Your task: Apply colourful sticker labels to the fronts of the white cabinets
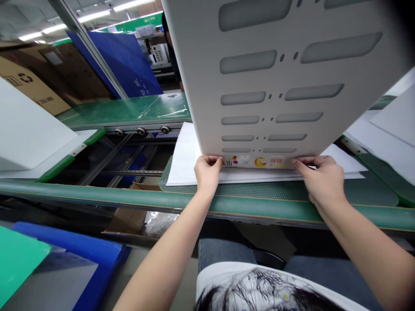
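A large white panel [282, 73] with rows of grey slot-shaped recesses stands tilted up in front of me, its lower edge resting on a stack of white sheets [184, 164]. A strip of coloured logos runs along that lower edge. My left hand [207, 172] grips the panel's bottom edge near its left corner. My right hand [320, 179] holds the same edge further right, fingers pressed along it. The sheets lie on a green textured mat [259, 192] on the workbench.
A green conveyor belt [129, 110] runs behind the panel, with a blue board [129, 65] and cardboard boxes [39, 82] beyond. White sheets lie at left [29, 129] and right [389, 129]. Blue and green boards [48, 259] sit on the floor at lower left.
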A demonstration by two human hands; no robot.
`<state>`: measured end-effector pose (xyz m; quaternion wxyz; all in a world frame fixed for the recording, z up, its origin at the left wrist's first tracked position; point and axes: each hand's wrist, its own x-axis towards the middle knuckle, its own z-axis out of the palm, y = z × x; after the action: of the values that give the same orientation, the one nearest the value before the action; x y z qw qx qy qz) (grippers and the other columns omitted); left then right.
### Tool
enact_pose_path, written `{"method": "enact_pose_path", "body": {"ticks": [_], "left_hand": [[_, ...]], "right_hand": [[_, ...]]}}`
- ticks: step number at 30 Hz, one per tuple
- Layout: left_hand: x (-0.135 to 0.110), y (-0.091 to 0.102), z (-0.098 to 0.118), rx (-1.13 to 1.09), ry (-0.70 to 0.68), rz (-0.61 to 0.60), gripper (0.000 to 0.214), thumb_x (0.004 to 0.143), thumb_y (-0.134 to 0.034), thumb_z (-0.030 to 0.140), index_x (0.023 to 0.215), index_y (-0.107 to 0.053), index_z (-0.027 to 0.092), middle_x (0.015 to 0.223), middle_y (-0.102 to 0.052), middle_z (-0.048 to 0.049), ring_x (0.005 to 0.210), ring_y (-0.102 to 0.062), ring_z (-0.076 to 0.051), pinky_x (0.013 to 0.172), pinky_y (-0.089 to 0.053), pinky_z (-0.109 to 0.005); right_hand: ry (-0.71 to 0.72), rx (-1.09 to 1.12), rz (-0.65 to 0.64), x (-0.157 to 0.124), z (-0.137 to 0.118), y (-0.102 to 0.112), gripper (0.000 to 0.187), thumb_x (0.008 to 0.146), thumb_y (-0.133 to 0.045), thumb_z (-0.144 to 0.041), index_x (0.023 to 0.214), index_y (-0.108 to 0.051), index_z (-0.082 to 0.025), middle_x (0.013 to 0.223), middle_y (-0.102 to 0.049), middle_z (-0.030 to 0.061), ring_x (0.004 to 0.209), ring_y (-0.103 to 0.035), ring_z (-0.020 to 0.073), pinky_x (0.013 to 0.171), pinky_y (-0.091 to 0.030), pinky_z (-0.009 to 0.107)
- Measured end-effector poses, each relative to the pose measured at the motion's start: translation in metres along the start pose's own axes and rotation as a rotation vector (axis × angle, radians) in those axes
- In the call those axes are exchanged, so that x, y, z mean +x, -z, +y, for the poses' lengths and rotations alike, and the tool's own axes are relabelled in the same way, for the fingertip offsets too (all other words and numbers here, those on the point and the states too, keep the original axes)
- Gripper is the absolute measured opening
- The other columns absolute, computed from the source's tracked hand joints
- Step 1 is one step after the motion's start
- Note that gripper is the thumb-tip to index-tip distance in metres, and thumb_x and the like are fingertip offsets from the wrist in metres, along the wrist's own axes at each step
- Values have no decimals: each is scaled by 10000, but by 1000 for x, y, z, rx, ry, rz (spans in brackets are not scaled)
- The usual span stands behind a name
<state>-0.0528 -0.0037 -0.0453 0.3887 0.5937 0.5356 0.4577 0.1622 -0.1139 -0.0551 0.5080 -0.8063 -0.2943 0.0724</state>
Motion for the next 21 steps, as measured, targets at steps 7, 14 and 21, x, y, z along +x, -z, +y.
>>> {"method": "enact_pose_path", "body": {"ticks": [7,14,21], "left_hand": [[2,0,-2,16,-14,-5,217,665,-623,315,720,-644,106,753,-619,-78,706,-572,-153,691,-428,-268],[1,0,-1,18,-1,0,209,661,-624,306,711,-634,103,720,-614,-61,685,-570,-142,668,-425,-253],[0,-1,1,80,-14,14,175,692,-615,285,699,-628,110,715,-603,-45,676,-555,-128,669,-416,-244]], "right_hand": [[-3,8,2,2,2,-3,236,616,-675,-314,777,-686,-142,811,-557,35,778,-512,120,778,-386,257],[-5,9,24,3,1,-4,220,600,-667,-316,748,-687,-154,804,-538,26,742,-499,116,780,-384,268],[2,-25,20,3,3,-6,241,616,-672,-328,773,-689,-145,782,-546,38,734,-496,129,770,-385,286]]}}
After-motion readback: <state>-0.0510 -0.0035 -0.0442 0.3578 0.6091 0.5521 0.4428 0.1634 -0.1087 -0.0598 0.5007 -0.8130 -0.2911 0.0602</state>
